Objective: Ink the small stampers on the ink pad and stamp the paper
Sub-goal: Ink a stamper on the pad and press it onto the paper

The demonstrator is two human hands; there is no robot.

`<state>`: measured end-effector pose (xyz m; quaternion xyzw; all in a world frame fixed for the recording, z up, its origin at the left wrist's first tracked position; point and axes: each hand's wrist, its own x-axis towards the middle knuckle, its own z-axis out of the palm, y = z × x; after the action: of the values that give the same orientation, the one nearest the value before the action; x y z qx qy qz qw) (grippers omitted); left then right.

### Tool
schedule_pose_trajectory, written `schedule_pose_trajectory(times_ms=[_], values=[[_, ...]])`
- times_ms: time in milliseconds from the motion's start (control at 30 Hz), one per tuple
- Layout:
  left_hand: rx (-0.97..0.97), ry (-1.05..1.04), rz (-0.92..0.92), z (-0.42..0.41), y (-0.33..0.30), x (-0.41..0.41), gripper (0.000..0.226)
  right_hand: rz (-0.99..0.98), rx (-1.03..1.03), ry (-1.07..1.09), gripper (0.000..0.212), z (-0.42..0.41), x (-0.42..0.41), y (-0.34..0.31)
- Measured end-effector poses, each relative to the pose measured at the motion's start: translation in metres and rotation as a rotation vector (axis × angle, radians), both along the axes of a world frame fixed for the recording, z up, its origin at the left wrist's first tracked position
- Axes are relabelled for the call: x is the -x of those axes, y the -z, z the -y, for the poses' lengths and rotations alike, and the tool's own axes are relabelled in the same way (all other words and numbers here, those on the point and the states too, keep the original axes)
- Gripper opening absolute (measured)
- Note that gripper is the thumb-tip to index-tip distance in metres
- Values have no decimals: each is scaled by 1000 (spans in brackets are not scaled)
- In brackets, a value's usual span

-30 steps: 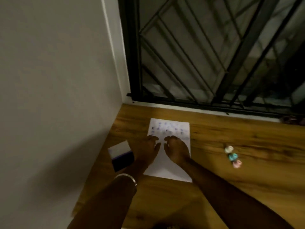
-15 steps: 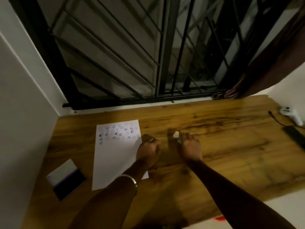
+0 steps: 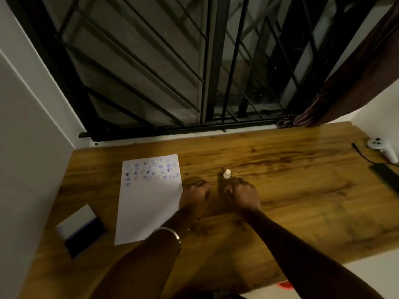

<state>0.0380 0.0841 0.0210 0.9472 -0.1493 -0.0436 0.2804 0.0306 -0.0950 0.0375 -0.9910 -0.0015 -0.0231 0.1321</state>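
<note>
The white paper (image 3: 149, 203) lies on the wooden table (image 3: 302, 201), with rows of purple stamp marks across its top. The ink pad (image 3: 85, 236) sits open at the paper's lower left, dark pad beside white lid. A small white stamper (image 3: 226, 174) stands upright just beyond my right fingertips. My right hand (image 3: 244, 196) is palm down, its thumb and fingers pinched on a pale small stamper (image 3: 228, 188) that is mostly hidden. Any other stampers are covered by this hand. My left hand (image 3: 194, 199) rests on the table at the paper's right edge, fingers curled, nothing seen in it.
A black window grille (image 3: 205, 83) runs along the table's far edge, with a dark curtain (image 3: 345, 83) at its right end. A white controller (image 3: 383, 147), a black cable and a flat black device (image 3: 386, 178) lie at the far right. A wall borders the left side.
Both hands left the paper and went right to the stampers; the view swung right with them. Over the last half second the hands have stayed almost still.
</note>
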Motion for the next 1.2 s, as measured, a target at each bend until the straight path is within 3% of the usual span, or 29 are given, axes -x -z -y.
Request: schedule_pose_trajectory(times_ms=[167, 333, 533, 900, 1000, 1100, 1200], values=[[-6, -58, 98, -21, -7, 8, 38, -80, -168, -121, 22, -49, -9, -12], [-10, -191, 128, -67, -14, 17, 25, -104, -326, -183, 10, -115, -10, -13], [-26, -430, 41, -153, -27, 42, 27, -87, -434, -512, 15, -203, -8, -14], [176, -738, -78, -292, -42, 122, 39, -150, -558, -918, 23, -346, 33, -15], [238, -757, -169, -307, -32, 139, 37, -154, -459, -984, 18, -361, 36, -16], [205, -878, -87, -313, -25, 156, 51, -134, -351, -1008, 17, -364, 35, -19], [221, -926, -14, -312, -18, 160, 46, -67, -269, -1069, 17, -356, 32, -14]])
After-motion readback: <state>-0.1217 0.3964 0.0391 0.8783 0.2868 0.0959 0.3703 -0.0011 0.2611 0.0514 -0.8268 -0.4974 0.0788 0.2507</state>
